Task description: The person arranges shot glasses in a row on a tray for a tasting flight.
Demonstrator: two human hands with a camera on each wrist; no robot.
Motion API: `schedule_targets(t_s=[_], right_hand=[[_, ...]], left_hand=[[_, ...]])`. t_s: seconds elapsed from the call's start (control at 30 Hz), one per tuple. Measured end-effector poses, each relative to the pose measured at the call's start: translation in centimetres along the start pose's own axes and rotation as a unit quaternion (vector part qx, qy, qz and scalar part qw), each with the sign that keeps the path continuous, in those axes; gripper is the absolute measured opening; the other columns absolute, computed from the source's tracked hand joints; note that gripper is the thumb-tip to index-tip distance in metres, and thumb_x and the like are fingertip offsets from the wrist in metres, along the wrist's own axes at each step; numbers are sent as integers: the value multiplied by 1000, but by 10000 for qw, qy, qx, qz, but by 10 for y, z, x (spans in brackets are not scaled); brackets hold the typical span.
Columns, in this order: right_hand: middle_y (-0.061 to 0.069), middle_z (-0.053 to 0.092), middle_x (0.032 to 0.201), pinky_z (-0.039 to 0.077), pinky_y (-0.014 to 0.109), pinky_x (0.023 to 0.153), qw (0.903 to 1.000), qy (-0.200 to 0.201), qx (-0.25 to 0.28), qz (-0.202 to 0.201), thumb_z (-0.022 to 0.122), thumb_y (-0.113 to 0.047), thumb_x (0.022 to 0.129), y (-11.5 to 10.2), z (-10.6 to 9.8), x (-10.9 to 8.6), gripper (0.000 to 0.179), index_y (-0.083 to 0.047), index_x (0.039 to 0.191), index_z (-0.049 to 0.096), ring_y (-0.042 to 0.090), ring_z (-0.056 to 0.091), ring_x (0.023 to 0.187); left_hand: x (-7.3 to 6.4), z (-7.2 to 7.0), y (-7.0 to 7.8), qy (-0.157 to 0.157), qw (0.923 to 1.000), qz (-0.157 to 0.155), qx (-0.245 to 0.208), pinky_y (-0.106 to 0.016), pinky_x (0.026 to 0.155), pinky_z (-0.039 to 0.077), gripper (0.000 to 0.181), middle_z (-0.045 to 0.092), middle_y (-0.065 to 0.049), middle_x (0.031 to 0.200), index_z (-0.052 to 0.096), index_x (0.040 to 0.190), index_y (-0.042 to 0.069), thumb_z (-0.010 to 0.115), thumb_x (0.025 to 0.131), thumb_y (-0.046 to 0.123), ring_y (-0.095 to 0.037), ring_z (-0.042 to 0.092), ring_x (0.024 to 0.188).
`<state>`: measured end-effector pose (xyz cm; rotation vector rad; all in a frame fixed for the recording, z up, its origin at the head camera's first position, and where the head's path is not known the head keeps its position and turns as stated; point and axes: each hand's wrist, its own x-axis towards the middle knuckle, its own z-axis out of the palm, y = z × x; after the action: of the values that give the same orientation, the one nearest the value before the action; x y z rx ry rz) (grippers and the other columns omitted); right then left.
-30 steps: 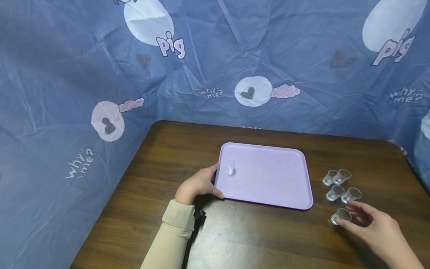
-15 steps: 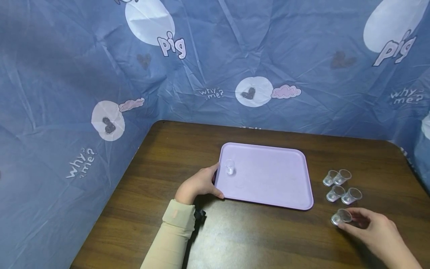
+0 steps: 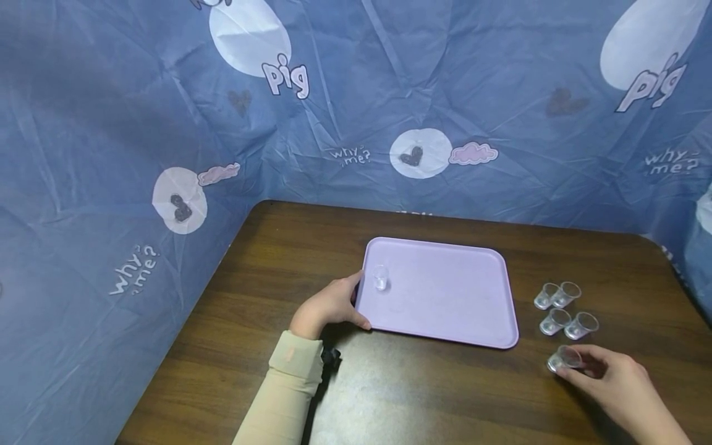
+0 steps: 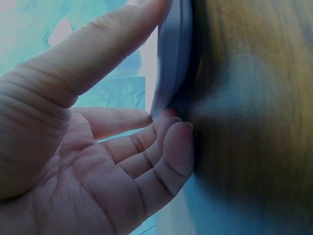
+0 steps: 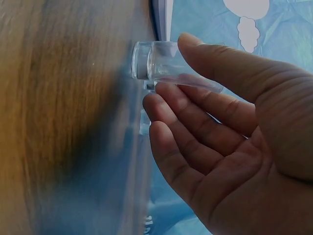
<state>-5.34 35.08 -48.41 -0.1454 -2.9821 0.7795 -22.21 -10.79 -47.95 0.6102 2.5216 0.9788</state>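
Note:
My left hand (image 3: 329, 303) holds the near-left corner of a lilac tray (image 3: 445, 295), thumb at the front edge and fingers along the left edge. In the left wrist view, the thumb and index finger touch the tray rim (image 4: 172, 54), the other fingers loosely curled. At the right, my right hand (image 3: 620, 382) pinches a small clear shot glass (image 3: 558, 360) between thumb and fingers. The right wrist view shows its thick base (image 5: 142, 61) close to the table. Another shot glass (image 3: 381, 279) stands upright near the tray's left edge.
Several more clear shot glasses, among them a near one (image 3: 581, 327) and a far one (image 3: 566, 295), stand close together between the tray and the table's right side. A blue printed cloth (image 3: 345, 93) hangs behind and left of the wooden table (image 3: 434, 395).
My right hand's fingers have come in from beside the shot glass and closed around it. The glass stays in about the same place. The left hand and the tray have not moved.

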Motion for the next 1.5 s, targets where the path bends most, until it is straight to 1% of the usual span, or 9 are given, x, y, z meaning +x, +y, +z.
schedule_targets(t_s=[0.17,0.37,0.63,0.87,1.03,1.13,1.27,1.37,1.5], right_hand=[[3,70,87,45,26,59,10000,62,-27,-33,89,-33,80,-1,0,1,43,-1,105,75,17,57,74],[-2,67,81,43,25,58,9993,317,-16,-217,90,-29,79,0,2,-3,37,-3,101,76,6,54,68],[3,71,86,46,25,57,9995,315,16,-91,89,-29,81,-8,0,-1,40,1,102,75,12,57,69],[-1,67,79,44,25,56,9982,522,102,-292,90,-26,79,-17,-2,3,37,-1,101,75,9,54,66],[4,71,83,45,20,57,9966,634,265,-465,91,-25,78,-24,-4,9,39,0,103,75,5,57,67],[6,73,87,45,17,58,9956,671,382,-537,91,-24,78,-30,-4,12,40,0,104,75,2,60,68],[7,74,90,47,15,59,9938,667,633,-632,90,-21,79,-43,-4,18,35,-1,105,75,1,61,71],[6,73,91,49,16,60,9930,616,712,-719,90,-20,80,-53,-4,23,33,-3,104,76,4,63,72],[4,73,89,51,19,61,9929,459,746,-808,89,-22,81,-67,-5,29,34,-2,105,75,8,65,72]], left_hand=[[0,-1,1,18,10000,10,5,-38,85,50,116,66,-11,108,34,156,1,100,62,16,-21,61,93],[-2,0,3,13,9999,20,-100,-39,83,51,115,66,-11,105,35,155,0,100,61,14,-23,62,92],[-2,-1,3,23,10000,-56,-62,-39,84,51,116,66,-11,105,35,155,-1,100,61,15,-23,61,93],[-1,-1,3,18,10000,-52,9,-39,88,50,115,66,-12,111,35,156,0,100,62,15,-23,60,96],[-2,0,3,25,10000,-49,-21,-40,88,50,115,66,-12,111,35,155,0,100,61,15,-23,61,97],[-2,0,4,18,10000,-39,-39,-41,89,49,116,65,-13,113,35,155,0,100,61,15,-24,61,98],[-1,0,4,41,10000,-18,-17,-41,89,49,116,65,-14,114,35,155,0,100,61,15,-24,61,99],[-1,0,3,59,10000,-25,1,-41,89,50,116,66,-13,113,35,155,-1,101,61,15,-24,61,98],[-2,0,4,74,10000,-50,9,-41,90,49,118,66,-14,114,34,156,-1,101,60,15,-24,61,99]])
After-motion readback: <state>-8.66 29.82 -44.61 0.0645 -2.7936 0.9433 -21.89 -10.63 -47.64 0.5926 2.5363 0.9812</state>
